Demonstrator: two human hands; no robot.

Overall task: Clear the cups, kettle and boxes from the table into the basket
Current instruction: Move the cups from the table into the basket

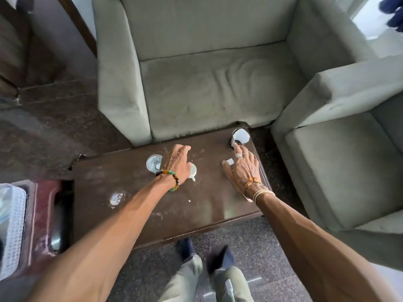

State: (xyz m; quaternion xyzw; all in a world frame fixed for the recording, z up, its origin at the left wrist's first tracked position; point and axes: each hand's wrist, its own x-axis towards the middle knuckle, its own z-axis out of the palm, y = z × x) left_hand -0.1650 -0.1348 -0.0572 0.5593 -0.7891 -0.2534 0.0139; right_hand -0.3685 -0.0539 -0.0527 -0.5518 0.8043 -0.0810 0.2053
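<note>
Left hand (176, 159) hovered over white cup (193, 171), fingers bent, grip unclear. Right hand (241, 168): fingers spread; small white box (230, 162) lay between thumb and forefinger, dark cup (240, 136) just beyond fingertips on worktop (207, 203).

I see a pale grey-green sofa (207, 88) straight ahead, with a matching armchair (340, 153) at right angles on its right. A low dark wooden table (196, 210) stands before them on a dark speckled stone floor (257, 247). Daylight (368, 22) glares at upper right.
</note>
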